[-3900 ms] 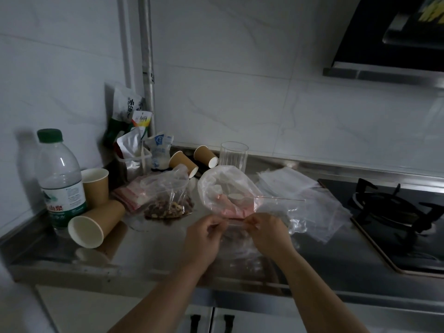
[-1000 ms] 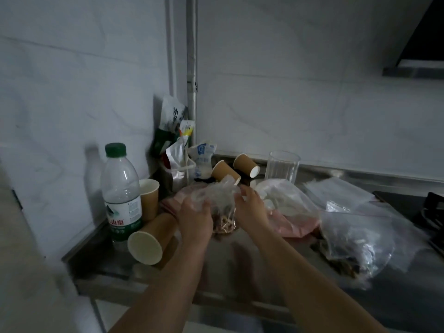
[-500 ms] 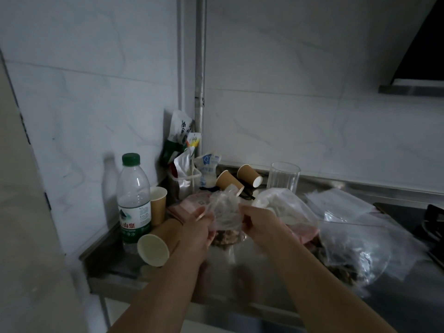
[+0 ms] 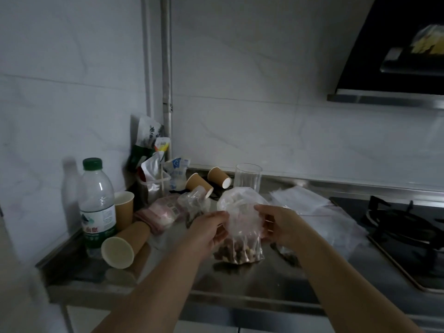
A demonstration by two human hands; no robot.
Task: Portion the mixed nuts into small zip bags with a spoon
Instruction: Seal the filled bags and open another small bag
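Where the head view looks down on the stainless-steel bench (image 4: pixel 240 282), both bare hands meet at one small clear plastic zip bag (image 4: pixel 240 234). This bag stands upright on the bench surface near its front edge, and brown and pale mixed nuts (image 4: pixel 234 252) fill its lower part. The left hand (image 4: pixel 207 230) grips the bag's left side with curled fingers. The right hand (image 4: pixel 278 224) grips the bag's right side, thumb on the near face and fingers bent round the upper edge. Whether the bag's zip strip is sealed cannot be told.

Just behind the held bag sits a larger, puffed clear plastic bag (image 4: pixel 237 198), touching it in this view. To the left, a crumpled clear bag (image 4: pixel 194 203) with dark contents rests beside a pink flat packet (image 4: pixel 161 212). A brown paper cup (image 4: pixel 125 243) lies on its side at the bench's left front, mouth toward the camera. Beside it stands a clear plastic water bottle with a green cap (image 4: pixel 97 205), and an upright brown paper cup (image 4: pixel 123 206) stands just right of the bottle. Two more brown paper cups (image 4: pixel 209 180) lie tipped near the rear wall, next to an upright clear drinking glass (image 4: pixel 248 176). Flat clear plastic bags (image 4: pixel 319 212) lie between the hands and the black gas hob (image 4: pixel 406 227) at the right.
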